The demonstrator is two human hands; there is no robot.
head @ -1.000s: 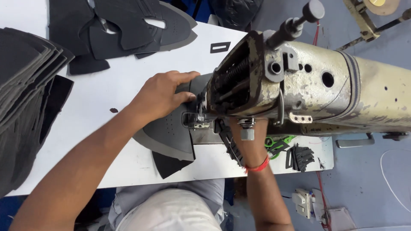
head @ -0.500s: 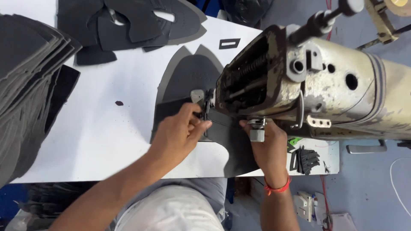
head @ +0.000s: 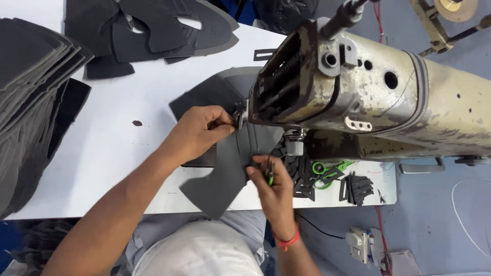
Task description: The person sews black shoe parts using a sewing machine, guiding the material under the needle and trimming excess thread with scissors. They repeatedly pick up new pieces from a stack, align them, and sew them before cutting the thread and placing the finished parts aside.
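Under your left hand (head: 197, 135) lies matt dark grey cloth (head: 225, 174), on a smooth white table (head: 123, 148), beside the sewing machine (head: 368, 102) of worn, chipped cream-painted metal with bare glossy steel parts.

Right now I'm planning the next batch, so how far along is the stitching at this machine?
Looks done: cut dark grey pieces lie spread at the far end of the white table. In hand: the left hand holds a dark grey fabric panel at the worn cream sewing machine, while the right hand pinches a small green-handled tool. Left: a tall stack of grey pieces.
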